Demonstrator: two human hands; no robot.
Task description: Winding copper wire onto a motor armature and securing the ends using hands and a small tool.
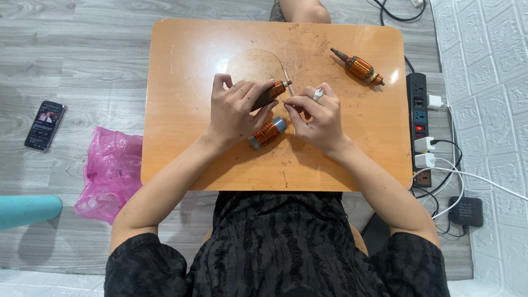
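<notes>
Landmark: the small orange table (181,110). All positions below are given relative to it.

Left of the table, on the grey floor: a dark phone (44,125) lies well apart from the table edge; a crumpled pink plastic bag (110,173) lies just beside the table's left edge; a teal cylindrical object (27,210), cut off by the frame, lies below the bag.

At the table centre: the left hand (234,113) is closed around a motor armature (270,93), whose copper-wound end points up and to the right. Just below the hands, a spool of copper wire (268,132) rests on the table surface. The right hand (316,116), wearing a ring, is pinched shut on a fine wire (286,73) that curves away in an arc across the tabletop toward the far edge.

At the table's upper right: a second armature (357,66) lies alone, apart from both hands.

Right of the table: a power strip (421,118) with white plugs runs along the floor, and a small black box (466,210) sits below it.

Progress, as judged: the held armature appears partly wound; the second armature looks fully wound and set aside.

Not determinable: the wire's attachment point on the held armature, hidden by the fingers; the wire's far end, too thin to trace; the armature's body, covered by the left palm.
</notes>
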